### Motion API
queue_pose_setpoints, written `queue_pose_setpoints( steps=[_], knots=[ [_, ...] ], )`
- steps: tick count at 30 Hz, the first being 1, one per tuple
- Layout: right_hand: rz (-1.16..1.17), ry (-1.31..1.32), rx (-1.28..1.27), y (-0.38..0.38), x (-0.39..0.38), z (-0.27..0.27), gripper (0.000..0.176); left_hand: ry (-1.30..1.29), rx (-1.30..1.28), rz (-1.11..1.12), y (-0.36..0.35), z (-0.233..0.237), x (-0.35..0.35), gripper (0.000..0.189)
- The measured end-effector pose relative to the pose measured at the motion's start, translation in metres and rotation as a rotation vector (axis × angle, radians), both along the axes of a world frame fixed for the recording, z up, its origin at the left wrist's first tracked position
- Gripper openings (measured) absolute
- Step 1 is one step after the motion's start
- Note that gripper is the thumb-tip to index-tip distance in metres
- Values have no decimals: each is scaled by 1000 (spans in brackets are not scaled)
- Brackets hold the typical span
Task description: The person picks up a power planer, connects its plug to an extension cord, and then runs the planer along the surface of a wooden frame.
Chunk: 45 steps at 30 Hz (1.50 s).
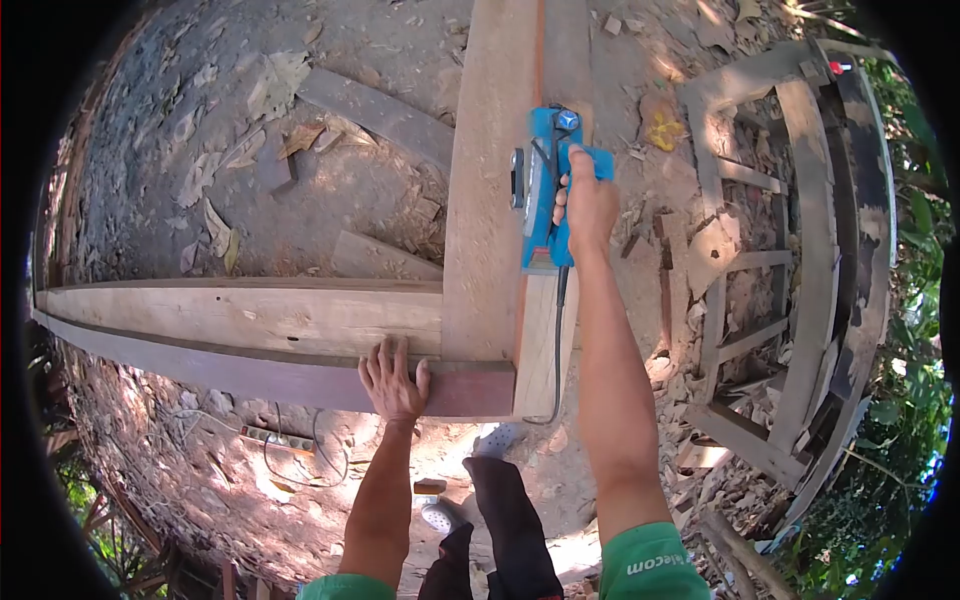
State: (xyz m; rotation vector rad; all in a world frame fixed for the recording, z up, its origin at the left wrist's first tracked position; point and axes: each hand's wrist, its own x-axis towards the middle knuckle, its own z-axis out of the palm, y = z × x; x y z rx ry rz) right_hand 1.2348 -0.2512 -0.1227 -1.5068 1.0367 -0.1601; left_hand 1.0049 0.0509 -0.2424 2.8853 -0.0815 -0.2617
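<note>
Pale board point(546, 345): long axis running away from the wearer.
Crosswise plank point(270, 375): reaches left from the pale board's near end.
Blue planer point(545, 222): on the pale board, lengthwise along it.
Right hand point(592, 205): above the pale board, nearer the planer, fingers wrapped around its handle.
Left hand point(395, 381): left of the pale board, fingers spread on the plank, nothing visibly grasped.

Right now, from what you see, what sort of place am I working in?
Probably an outdoor woodworking spot: there's a blue power planer on a wooden beam, leaf-strewn ground, and green foliage along the right edge.
</note>
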Motion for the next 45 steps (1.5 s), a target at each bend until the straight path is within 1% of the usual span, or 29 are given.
queue_pose_setpoints(
  steps=[5, 11, 14, 17, 21, 24, 27, 28, 29, 30, 31, 32, 34, 35, 36, 37, 40, 43, 45],
  knots=[
    [10, -7, 5, -8, 22, -1, 45, -6, 4, -6, 1, -2, 1, 54],
    [46, -5, -53, -20, 62, -1, 47, -8, 7, -9, 1, -3, 1, 54],
    [50, -15, -94, -28, 90, -5, 53, 29, 13, -4, 1, -2, 2, 54],
    [59, -12, -125, -35, 116, -3, 55, 7, 5, -11, 3, -4, 0, 55],
    [50, 11, -55, -40, 126, 1, 49, -12, 0, -17, 0, 1, 1, 52],
    [112, 27, -40, -37, 78, 0, 48, -22, 14, -28, 2, -4, -1, 51],
    [140, 15, 8, -21, -27, 5, 45, -45, 2, -24, 1, -4, -1, 52],
    [92, 2, 27, -12, -71, 6, 40, -56, 17, -27, 1, -5, -3, 51],
    [98, 42, 49, -4, -121, 8, 37, -63, 25, -30, 2, -6, -8, 51],
    [112, 73, 63, 5, -175, 9, 37, -80, 33, -32, 3, -9, -7, 51],
    [80, 73, 110, 14, -234, 2, 36, -94, 43, -36, 3, -12, -7, 51],
    [52, 104, 133, 27, -289, 7, 34, -95, 41, -38, 3, -12, -9, 50],
    [48, 145, 186, 46, -401, 1, 29, -108, 37, -42, 1, -9, -7, 50],
    [44, 86, 159, 57, -448, -6, 28, -142, 52, -66, 0, -8, -7, 46],
    [30, 93, 184, 67, -481, -2, 28, -134, 54, -63, -1, -7, -9, 46],
    [15, 95, 210, 73, -493, 0, 28, -131, 57, -61, -1, -7, -8, 46],
    [46, 52, 140, 71, -493, -13, 27, -123, 70, -58, -2, -5, -7, 46],
    [-43, 82, 211, 65, -434, 2, 28, -112, 82, -58, -3, -5, -9, 47],
    [-27, 66, 195, 55, -407, -2, 29, -112, 81, -55, -3, -5, -6, 47]
  ],
)
